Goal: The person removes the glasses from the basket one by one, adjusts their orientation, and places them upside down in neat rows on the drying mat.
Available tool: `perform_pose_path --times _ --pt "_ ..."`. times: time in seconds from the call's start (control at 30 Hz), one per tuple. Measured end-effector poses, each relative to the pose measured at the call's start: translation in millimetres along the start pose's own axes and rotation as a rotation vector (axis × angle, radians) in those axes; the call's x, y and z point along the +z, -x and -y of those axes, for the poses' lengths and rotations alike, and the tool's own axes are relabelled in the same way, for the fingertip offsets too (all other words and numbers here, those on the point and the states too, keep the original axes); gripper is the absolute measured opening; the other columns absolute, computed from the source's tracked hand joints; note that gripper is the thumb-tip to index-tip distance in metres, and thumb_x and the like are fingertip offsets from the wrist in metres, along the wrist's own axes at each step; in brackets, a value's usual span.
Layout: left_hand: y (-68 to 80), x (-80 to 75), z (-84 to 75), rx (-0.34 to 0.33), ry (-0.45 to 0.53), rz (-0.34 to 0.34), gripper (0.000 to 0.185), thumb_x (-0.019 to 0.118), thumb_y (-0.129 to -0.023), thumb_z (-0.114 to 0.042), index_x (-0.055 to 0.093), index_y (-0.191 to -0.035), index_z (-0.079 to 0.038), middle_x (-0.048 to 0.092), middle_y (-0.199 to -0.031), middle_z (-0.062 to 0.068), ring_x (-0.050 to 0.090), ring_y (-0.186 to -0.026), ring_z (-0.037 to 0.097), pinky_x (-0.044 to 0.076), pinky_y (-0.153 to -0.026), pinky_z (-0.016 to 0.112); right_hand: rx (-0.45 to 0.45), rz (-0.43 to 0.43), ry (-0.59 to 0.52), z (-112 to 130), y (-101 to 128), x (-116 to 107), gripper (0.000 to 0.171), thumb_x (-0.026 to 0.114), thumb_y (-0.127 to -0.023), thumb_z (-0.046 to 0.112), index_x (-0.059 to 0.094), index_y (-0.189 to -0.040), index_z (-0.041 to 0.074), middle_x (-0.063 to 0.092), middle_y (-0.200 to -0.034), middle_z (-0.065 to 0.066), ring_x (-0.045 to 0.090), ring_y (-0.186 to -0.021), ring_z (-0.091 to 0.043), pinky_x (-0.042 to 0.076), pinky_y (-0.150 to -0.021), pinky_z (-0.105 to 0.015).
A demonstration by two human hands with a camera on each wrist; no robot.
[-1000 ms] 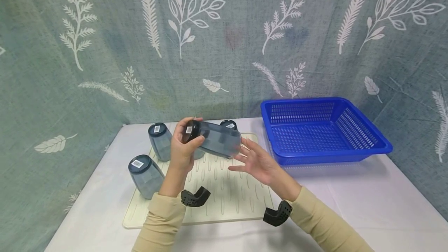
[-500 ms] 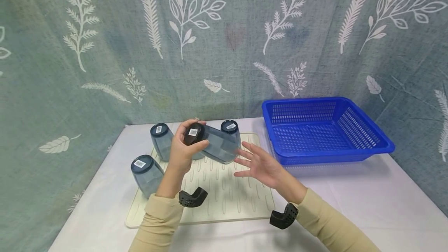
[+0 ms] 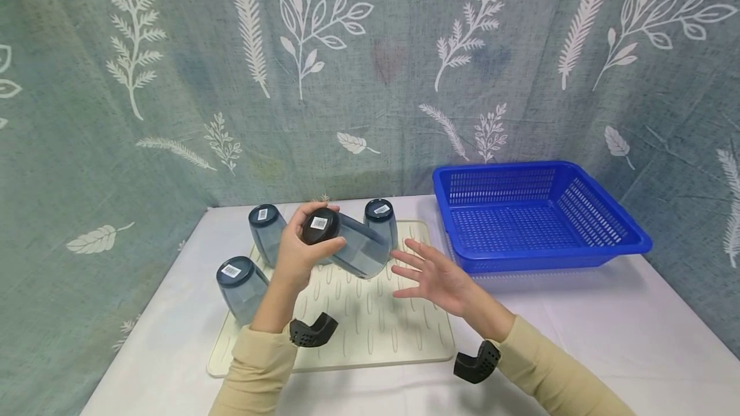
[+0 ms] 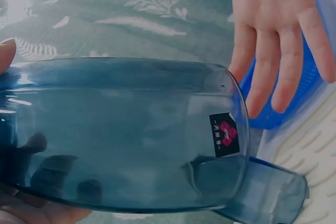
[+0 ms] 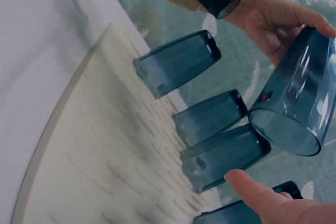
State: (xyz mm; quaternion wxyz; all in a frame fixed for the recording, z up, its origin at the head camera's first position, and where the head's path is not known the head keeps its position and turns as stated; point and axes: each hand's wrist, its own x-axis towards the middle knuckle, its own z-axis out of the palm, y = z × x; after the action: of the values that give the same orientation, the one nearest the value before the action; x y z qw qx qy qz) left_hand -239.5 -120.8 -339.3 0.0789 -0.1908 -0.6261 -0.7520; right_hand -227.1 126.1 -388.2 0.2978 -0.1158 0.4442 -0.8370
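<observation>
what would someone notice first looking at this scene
The left hand stands out first: it grips a blue-grey tumbler by its base and holds it tilted above the cream drying mat. The right hand is spread open just to its right, apart from it. Next comes the bright blue basket at the right of the table, and the upside-down tumblers on the mat's left and back.
</observation>
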Motion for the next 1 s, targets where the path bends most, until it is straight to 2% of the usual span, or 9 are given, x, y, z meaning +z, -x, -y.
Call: perform_pose_path --times 0.1,0.23,0.37,0.47,0.57,0.77,0.9,1.0 --pt "1.7 -0.8 -2.7 -0.031 -0.022 -0.006 0.054 0.063 -0.069 0.017 0.05 -0.114 -0.011 0.057 -0.112 -0.001 0.054 -0.103 0.011 0.051 -0.076 0.021 -0.018 -0.003 0.072 -1 2 -3 0.068 0.032 -0.097 0.03 -0.01 -0.146 0.009 -0.003 -0.152 -0.021 0.002 -0.138 -0.041 0.024 -0.103 -0.061" --pt "3.0 -2.9 -4.8 -0.062 -0.046 -0.001 0.056 0.063 -0.069 0.017 0.044 -0.12 0.0 0.057 -0.112 -0.005 0.054 -0.104 0.011 0.051 -0.077 0.021 -0.063 -0.03 0.24 -2 7 -6 0.072 0.04 -0.095 0.028 -0.006 -0.146 0.006 0.001 -0.151 -0.023 0.006 -0.137 -0.043 0.03 -0.102 -0.057" --pt "4.3 -5.3 -5.7 -0.092 -0.077 -0.006 0.057 0.064 -0.069 0.017 0.047 -0.118 -0.007 0.057 -0.112 -0.006 0.054 -0.105 0.012 0.051 -0.078 0.022 -0.094 -0.077 0.365 -3 11 -7 0.078 0.05 -0.09 0.028 0.0 -0.146 0.005 0.007 -0.15 -0.023 0.011 -0.136 -0.043 0.031 -0.101 -0.056" --pt "5.3 -6.3 -6.9 -0.109 -0.103 -0.007 0.058 0.066 -0.069 0.016 0.05 -0.114 -0.016 0.056 -0.113 -0.006 0.055 -0.105 0.011 0.051 -0.079 0.022 -0.107 -0.098 0.413 -3 13 -9 0.079 0.052 -0.089 0.027 0.002 -0.147 0.005 0.009 -0.15 -0.022 0.011 -0.136 -0.042 0.026 -0.103 -0.059" --pt "6.2 -6.7 -8.1 -0.117 -0.123 -0.008 0.059 0.067 -0.068 0.015 0.051 -0.113 -0.02 0.055 -0.114 -0.004 0.056 -0.103 0.011 0.051 -0.08 0.022 -0.118 -0.105 0.479 -2 15 -11 0.079 0.053 -0.089 0.027 0.003 -0.147 0.005 0.01 -0.15 -0.021 0.011 -0.136 -0.042 0.021 -0.105 -0.06" --pt "7.6 -7.7 -11.0 -0.124 -0.178 -0.012 0.06 0.069 -0.067 0.014 0.048 -0.118 -0.011 0.054 -0.118 0.004 0.057 -0.102 0.009 0.051 -0.08 0.022 -0.135 -0.135 0.739 -2 19 -15 0.08 0.059 -0.086 0.031 0.012 -0.147 0.009 0.015 -0.15 -0.017 0.015 -0.136 -0.038 0.02 -0.105 -0.058" --pt "8.6 -9.4 -13.1 -0.134 -0.266 -0.008 0.063 0.071 -0.067 0.011 0.045 -0.123 -0.002 0.052 -0.123 0.012 0.056 -0.102 0.007 0.05 -0.081 0.021 -0.18 -0.134 0.916 0 23 -16 0.081 0.062 -0.085 0.034 0.016 -0.146 0.007 0.018 -0.15 -0.017 0.016 -0.135 -0.038 0.019 -0.105 -0.06" --pt "9.5 -10.8 -14.3 -0.161 -0.327 -0.014 0.064 0.073 -0.068 0.007 0.044 -0.125 -0.002 0.051 -0.125 0.013 0.056 -0.1 0.007 0.05 -0.08 0.02 -0.208 -0.139 1.038 2 26 -16 0.08 0.062 -0.085 0.037 0.018 -0.145 0.008 0.02 -0.149 -0.018 0.018 -0.134 -0.04 0.018 -0.104 -0.062"
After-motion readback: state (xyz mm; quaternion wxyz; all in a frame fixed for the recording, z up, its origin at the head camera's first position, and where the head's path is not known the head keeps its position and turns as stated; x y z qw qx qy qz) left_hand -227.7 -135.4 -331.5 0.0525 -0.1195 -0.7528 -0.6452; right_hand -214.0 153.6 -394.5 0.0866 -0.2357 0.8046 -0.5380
